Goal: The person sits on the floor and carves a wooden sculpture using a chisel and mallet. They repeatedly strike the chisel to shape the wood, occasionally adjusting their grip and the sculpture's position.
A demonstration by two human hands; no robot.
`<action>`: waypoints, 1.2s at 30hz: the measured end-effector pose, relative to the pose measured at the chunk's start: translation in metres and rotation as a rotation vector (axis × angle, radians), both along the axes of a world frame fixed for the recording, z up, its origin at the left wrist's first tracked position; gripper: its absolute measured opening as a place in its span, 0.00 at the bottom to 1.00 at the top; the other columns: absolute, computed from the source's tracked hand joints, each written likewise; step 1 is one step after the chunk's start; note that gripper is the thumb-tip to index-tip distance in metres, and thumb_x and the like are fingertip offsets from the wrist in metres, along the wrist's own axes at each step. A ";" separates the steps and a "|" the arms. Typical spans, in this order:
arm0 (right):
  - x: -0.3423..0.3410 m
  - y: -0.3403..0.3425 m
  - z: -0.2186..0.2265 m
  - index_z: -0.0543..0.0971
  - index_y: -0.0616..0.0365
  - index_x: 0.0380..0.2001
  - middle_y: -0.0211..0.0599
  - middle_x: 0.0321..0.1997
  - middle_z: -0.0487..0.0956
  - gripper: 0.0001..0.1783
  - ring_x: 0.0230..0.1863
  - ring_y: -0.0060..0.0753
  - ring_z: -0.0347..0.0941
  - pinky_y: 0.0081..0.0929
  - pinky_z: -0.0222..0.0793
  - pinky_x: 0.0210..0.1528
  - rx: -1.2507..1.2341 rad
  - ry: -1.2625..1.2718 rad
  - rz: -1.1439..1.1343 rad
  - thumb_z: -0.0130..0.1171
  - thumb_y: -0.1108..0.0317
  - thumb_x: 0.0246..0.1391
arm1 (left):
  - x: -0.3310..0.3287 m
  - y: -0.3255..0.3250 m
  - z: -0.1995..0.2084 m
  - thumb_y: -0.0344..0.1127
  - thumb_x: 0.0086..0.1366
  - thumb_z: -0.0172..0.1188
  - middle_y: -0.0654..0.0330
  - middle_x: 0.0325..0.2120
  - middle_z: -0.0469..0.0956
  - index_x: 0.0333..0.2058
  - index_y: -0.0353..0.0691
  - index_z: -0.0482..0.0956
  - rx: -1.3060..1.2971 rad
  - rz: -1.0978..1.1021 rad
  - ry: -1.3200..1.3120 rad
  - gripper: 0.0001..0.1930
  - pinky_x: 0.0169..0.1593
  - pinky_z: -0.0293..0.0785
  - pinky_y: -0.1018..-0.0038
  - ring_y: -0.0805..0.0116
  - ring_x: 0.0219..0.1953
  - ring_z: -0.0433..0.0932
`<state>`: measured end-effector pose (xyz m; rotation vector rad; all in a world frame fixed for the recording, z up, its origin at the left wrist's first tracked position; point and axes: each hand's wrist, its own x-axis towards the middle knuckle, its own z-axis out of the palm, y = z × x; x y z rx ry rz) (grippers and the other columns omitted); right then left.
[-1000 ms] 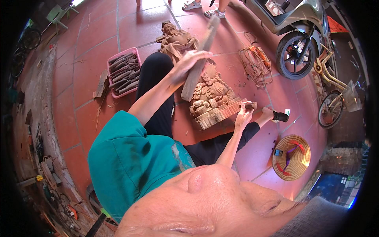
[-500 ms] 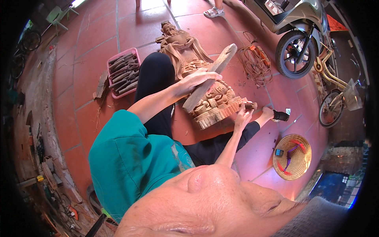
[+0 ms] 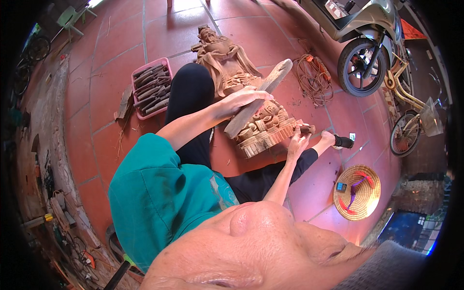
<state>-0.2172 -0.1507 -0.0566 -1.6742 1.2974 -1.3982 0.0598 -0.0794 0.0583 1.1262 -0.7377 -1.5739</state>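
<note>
The carved wooden statue (image 3: 246, 96) is laid flat on the tiled floor (image 3: 111, 82), between the legs, exposing its base. A wooden mallet (image 3: 258, 99) is gripped by the left hand (image 3: 241, 99); a chisel (image 3: 305, 129) is clasped by the right hand (image 3: 298, 142) at the base's 3 o'clock edge. A pink tool tray (image 3: 151, 87) lies at 9 o'clock.

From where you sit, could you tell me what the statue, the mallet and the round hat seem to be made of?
The statue looks like bare, unvarnished wood: matte brown with carved detail. The mallet in the left hand seems rough, pale wood. The round hat looks like woven straw, judging by its ringed weave.
</note>
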 end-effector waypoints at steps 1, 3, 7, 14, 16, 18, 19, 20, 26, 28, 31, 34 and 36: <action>0.000 0.000 0.001 0.75 0.59 0.50 0.36 0.39 0.81 0.13 0.38 0.30 0.76 0.30 0.71 0.46 -0.005 0.003 -0.003 0.60 0.64 0.68 | 0.000 0.000 0.001 0.44 0.62 0.68 0.62 0.21 0.76 0.36 0.40 0.73 0.002 0.002 0.004 0.16 0.21 0.71 0.75 0.74 0.18 0.75; -0.001 0.000 0.001 0.75 0.58 0.50 0.36 0.39 0.81 0.13 0.38 0.31 0.76 0.30 0.71 0.46 -0.002 0.034 -0.009 0.60 0.64 0.68 | 0.000 0.001 0.003 0.44 0.62 0.69 0.62 0.21 0.76 0.36 0.40 0.73 -0.009 -0.014 0.013 0.16 0.21 0.71 0.75 0.74 0.18 0.75; -0.002 -0.002 -0.002 0.75 0.58 0.51 0.37 0.39 0.81 0.13 0.40 0.32 0.77 0.31 0.72 0.46 0.013 0.029 -0.009 0.60 0.64 0.69 | 0.000 0.000 0.001 0.45 0.61 0.69 0.62 0.21 0.76 0.36 0.40 0.74 -0.008 -0.025 0.010 0.17 0.21 0.71 0.75 0.74 0.18 0.75; -0.005 -0.004 -0.005 0.74 0.58 0.51 0.39 0.41 0.81 0.13 0.42 0.33 0.78 0.32 0.72 0.48 0.029 0.035 0.013 0.59 0.65 0.69 | -0.001 -0.002 -0.007 0.45 0.61 0.70 0.61 0.22 0.76 0.40 0.40 0.73 0.033 -0.021 0.006 0.19 0.21 0.72 0.75 0.73 0.18 0.75; -0.007 -0.005 -0.005 0.74 0.58 0.51 0.39 0.42 0.81 0.13 0.42 0.33 0.78 0.32 0.72 0.48 0.059 0.046 0.015 0.59 0.65 0.69 | -0.003 -0.002 -0.008 0.45 0.60 0.70 0.61 0.23 0.76 0.41 0.39 0.73 0.043 -0.010 0.014 0.20 0.20 0.72 0.75 0.73 0.18 0.76; -0.008 -0.004 -0.005 0.75 0.59 0.50 0.40 0.42 0.81 0.13 0.42 0.35 0.78 0.33 0.72 0.48 0.064 0.070 0.001 0.59 0.65 0.69 | -0.004 -0.001 -0.006 0.45 0.60 0.70 0.61 0.23 0.77 0.42 0.38 0.72 0.049 -0.015 0.005 0.21 0.20 0.72 0.75 0.73 0.19 0.76; -0.008 -0.004 -0.004 0.75 0.59 0.50 0.40 0.42 0.82 0.13 0.42 0.36 0.78 0.33 0.72 0.48 0.066 0.082 -0.006 0.59 0.64 0.69 | -0.004 0.000 -0.005 0.45 0.60 0.70 0.61 0.23 0.77 0.42 0.38 0.72 0.053 -0.018 0.000 0.21 0.20 0.72 0.76 0.73 0.19 0.76; -0.008 -0.004 -0.004 0.75 0.59 0.50 0.40 0.42 0.81 0.13 0.42 0.37 0.78 0.34 0.72 0.49 0.045 0.076 -0.008 0.59 0.64 0.69 | -0.004 -0.001 -0.005 0.45 0.60 0.70 0.61 0.23 0.77 0.41 0.38 0.72 0.049 -0.022 -0.008 0.21 0.20 0.72 0.75 0.73 0.19 0.76; -0.002 -0.001 0.000 0.75 0.60 0.49 0.40 0.42 0.81 0.13 0.42 0.39 0.78 0.35 0.71 0.49 0.006 0.087 -0.010 0.59 0.62 0.69 | -0.003 0.000 -0.009 0.46 0.60 0.70 0.61 0.21 0.77 0.38 0.39 0.75 0.028 -0.036 -0.016 0.19 0.20 0.71 0.75 0.73 0.18 0.76; -0.005 -0.004 -0.006 0.75 0.60 0.49 0.39 0.43 0.81 0.14 0.43 0.38 0.78 0.35 0.71 0.49 0.021 0.083 0.000 0.60 0.62 0.69 | -0.003 0.000 -0.010 0.46 0.60 0.70 0.61 0.21 0.76 0.37 0.39 0.76 0.036 -0.042 -0.017 0.18 0.20 0.71 0.74 0.73 0.18 0.75; -0.006 -0.005 -0.009 0.75 0.59 0.50 0.37 0.42 0.81 0.13 0.44 0.35 0.78 0.33 0.72 0.50 0.027 0.000 0.026 0.60 0.64 0.69 | -0.006 0.000 -0.012 0.47 0.60 0.70 0.61 0.20 0.76 0.35 0.39 0.76 0.005 -0.049 -0.007 0.18 0.20 0.71 0.74 0.73 0.17 0.75; -0.007 0.003 0.000 0.74 0.59 0.50 0.35 0.45 0.80 0.11 0.47 0.32 0.77 0.30 0.71 0.54 0.044 0.049 -0.002 0.59 0.68 0.68 | -0.009 0.000 -0.013 0.47 0.61 0.69 0.62 0.20 0.76 0.33 0.39 0.78 -0.014 -0.075 -0.109 0.17 0.22 0.72 0.74 0.74 0.18 0.74; -0.009 -0.014 -0.022 0.74 0.61 0.52 0.36 0.52 0.79 0.13 0.53 0.30 0.75 0.29 0.69 0.59 0.012 -0.044 0.067 0.59 0.72 0.68 | -0.007 0.008 -0.020 0.47 0.63 0.68 0.63 0.21 0.77 0.36 0.39 0.81 -0.148 0.030 -0.120 0.16 0.24 0.74 0.76 0.75 0.18 0.74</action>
